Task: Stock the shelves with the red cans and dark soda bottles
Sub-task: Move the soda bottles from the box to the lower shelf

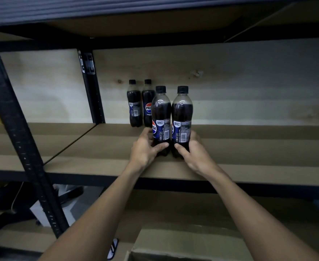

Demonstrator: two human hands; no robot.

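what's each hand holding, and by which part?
Left hand grips the left front bottle low on its body, near the base; right hand grips the right front bottle the same way.

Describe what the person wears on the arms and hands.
Nothing worn shows. The left hand and right hand are bare: no gloves, rings or watch. The left forearm and right forearm are bare too, with no sleeve in view.

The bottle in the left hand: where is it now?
Head view, centre: the left-hand bottle stands on the shelf, beside the right-hand bottle, just ahead of two back bottles.
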